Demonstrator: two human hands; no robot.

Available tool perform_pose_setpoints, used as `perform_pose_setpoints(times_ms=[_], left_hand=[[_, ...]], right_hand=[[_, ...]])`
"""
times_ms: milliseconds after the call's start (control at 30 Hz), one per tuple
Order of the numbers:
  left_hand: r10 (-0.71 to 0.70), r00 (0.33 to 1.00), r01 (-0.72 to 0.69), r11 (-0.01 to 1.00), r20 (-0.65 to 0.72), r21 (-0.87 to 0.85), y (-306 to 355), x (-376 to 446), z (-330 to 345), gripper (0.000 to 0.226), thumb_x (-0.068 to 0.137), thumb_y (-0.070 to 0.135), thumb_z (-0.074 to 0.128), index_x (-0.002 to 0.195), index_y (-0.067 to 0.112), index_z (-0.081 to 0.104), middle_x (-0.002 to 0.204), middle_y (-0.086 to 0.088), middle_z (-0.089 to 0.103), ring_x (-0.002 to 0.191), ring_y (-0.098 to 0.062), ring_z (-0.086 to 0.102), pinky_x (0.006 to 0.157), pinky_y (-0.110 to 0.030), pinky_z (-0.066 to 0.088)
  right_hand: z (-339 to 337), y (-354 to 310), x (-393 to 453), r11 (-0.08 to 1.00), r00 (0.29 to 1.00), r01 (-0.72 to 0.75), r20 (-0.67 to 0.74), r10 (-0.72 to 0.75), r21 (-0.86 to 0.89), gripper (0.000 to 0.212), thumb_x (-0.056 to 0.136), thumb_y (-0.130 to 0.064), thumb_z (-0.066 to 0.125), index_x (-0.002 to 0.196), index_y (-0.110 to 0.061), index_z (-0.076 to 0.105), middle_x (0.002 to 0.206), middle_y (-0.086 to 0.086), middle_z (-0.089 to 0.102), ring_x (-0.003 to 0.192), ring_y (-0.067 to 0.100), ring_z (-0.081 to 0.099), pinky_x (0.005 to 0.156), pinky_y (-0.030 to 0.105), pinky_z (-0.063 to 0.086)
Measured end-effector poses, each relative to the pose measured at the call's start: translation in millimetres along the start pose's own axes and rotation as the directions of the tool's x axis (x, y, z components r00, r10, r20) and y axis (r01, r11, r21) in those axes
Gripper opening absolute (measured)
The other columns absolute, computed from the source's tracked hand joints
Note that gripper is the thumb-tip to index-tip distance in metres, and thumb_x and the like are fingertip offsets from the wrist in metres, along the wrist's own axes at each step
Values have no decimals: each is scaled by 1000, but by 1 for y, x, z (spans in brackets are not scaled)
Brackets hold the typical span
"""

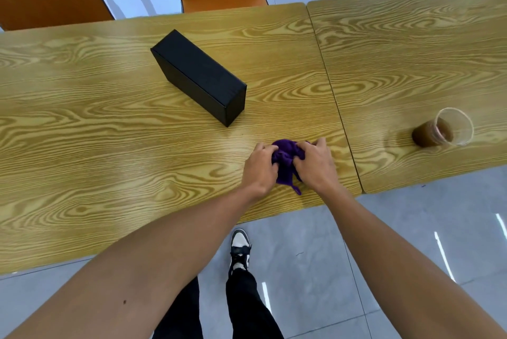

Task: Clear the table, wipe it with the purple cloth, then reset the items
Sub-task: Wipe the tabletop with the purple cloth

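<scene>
Both our hands, left (260,167) and right (312,164), clutch the bunched purple cloth (286,157) near the table's (109,119) front edge. Risk: black box (199,76) uncleared; a wide wipe right could topple the cup (443,128).

Wood-grain table (109,146) bearing black box (200,75), purple cloth (286,157), plastic cup (441,130).
</scene>
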State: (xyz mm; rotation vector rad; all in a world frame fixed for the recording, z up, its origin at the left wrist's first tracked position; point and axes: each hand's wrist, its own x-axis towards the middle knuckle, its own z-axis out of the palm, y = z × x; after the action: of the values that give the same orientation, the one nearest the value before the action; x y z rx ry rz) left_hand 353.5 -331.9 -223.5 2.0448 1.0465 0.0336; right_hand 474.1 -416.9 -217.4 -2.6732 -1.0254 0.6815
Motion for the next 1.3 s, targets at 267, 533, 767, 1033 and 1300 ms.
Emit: perform_pose_setpoints(times_ms=[267,533,767,1033,1300], left_hand=[[-66,996,66,998,65,3,-7,-45,10,41,88,14,63,129,19,63,119,-5,57,108,-26,59,91,-37,48],[-177,981,160,971,-85,-177,-26,-64,-7,36,82,20,70,117,19,63,105,2,60,90,-11,55,77,-19,39],[-188,959,165,979,-213,-121,-66,-8,-65,41,87,12,66,127,17,62,108,-1,57,87,-14,55,81,-21,42],[-228,970,221,971,-83,-88,-60,-16,-49,35,80,15,72,115,16,70,107,-1,72,97,-21,66,82,-33,51],[-183,980,191,972,72,-137,-19,-70,12,30,74,14,67,101,26,71,85,4,74,77,-20,67,71,-38,55]], right_hand=[[5,11,-42,998,996,37,89,-33,-41,32,91,-24,61,122,-19,66,114,7,46,108,31,50,80,37,47],[-2,-22,-26,971,968,237,75,-238,19,32,92,-23,60,124,-23,64,120,7,49,116,27,48,88,41,51],[7,-89,37,929,926,365,120,-357,-56,40,101,-27,53,140,-26,56,132,12,48,122,33,47,92,45,51],[11,-72,24,916,923,360,210,-322,-177,43,98,-32,57,140,-25,55,138,9,44,125,34,40,96,44,49],[5,-1,-34,963,953,233,228,-200,-133,40,94,-23,58,134,-25,61,134,6,46,128,32,38,94,44,50]])
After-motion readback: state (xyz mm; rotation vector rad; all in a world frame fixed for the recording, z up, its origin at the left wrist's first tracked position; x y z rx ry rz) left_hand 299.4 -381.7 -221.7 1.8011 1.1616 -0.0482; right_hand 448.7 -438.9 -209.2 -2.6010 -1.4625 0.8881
